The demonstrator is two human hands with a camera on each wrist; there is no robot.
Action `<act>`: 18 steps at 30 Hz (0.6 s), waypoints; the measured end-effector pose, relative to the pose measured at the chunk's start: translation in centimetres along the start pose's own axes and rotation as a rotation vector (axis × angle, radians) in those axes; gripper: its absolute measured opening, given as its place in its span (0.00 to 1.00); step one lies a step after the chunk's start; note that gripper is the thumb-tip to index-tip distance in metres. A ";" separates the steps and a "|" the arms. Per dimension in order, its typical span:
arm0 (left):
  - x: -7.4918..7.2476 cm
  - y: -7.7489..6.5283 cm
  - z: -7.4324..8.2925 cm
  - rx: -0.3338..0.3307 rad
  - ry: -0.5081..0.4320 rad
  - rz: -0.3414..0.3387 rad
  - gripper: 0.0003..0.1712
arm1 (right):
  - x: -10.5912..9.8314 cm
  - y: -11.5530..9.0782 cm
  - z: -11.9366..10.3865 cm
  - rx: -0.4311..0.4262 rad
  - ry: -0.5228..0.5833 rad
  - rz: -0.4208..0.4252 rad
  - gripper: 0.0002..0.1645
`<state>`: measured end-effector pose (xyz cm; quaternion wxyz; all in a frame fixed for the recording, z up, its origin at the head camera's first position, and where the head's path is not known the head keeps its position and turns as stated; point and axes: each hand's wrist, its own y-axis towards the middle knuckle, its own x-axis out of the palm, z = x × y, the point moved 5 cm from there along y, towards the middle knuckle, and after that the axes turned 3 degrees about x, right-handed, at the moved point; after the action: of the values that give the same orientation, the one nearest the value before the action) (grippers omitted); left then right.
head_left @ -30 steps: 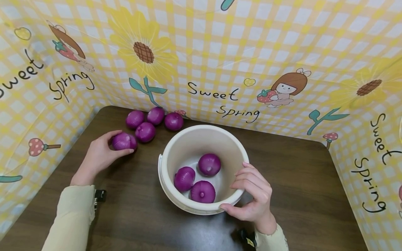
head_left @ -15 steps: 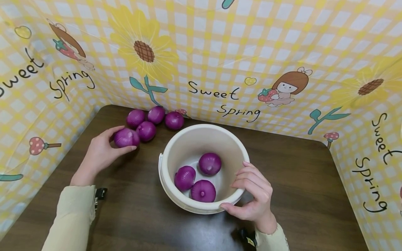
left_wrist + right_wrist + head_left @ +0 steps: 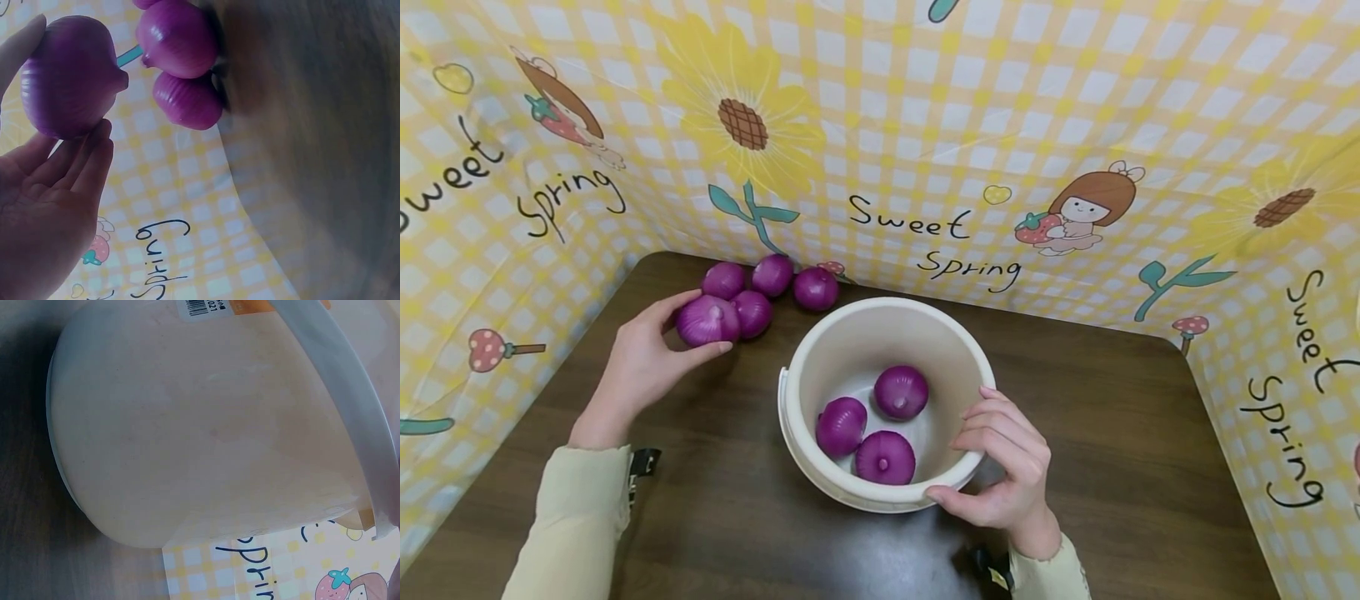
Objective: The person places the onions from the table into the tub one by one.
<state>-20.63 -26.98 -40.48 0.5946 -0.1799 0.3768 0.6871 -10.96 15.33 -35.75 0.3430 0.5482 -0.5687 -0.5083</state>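
My left hand (image 3: 651, 354) holds a purple onion (image 3: 706, 322) between thumb and fingers. In the left wrist view this onion (image 3: 72, 78) is raised off the table, its stubby tip pointing away from the palm. Right behind it, several more purple onions (image 3: 816, 288) lie in a cluster at the table's back left. A cream bucket (image 3: 793, 392) stands upright mid-table with three purple onions (image 3: 901, 392) on its floor. With fingers over the inside and thumb outside, my right hand (image 3: 1003, 467) grips the bucket's near right rim. The right wrist view is mostly filled by the bucket's outer wall (image 3: 200, 431).
The dark wooden table (image 3: 1120, 467) has rounded back corners. Yellow checked cloth (image 3: 880, 125) with printed flowers hangs behind it and along both sides. A pale handle (image 3: 783, 408) lies against the bucket's left side.
My left hand has lifted its onion from the table and shifted it slightly right and away, so it now partly overlaps another onion in the head view. The right hand and bucket stay put.
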 end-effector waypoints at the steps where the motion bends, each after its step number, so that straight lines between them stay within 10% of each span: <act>1: 0.0 0.0 0.1 0.000 -0.001 0.006 0.48 | 0.0 0.0 0.0 -0.002 0.001 0.001 0.29; 18: 0.3 0.0 2.5 0.049 -0.036 0.080 0.46 | 0.0 -0.1 0.0 -0.002 0.000 0.007 0.29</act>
<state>-20.19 -24.97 -39.05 0.5775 -0.1376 0.3896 0.7041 -10.90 15.35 -35.87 0.3455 0.5459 -0.5701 -0.5075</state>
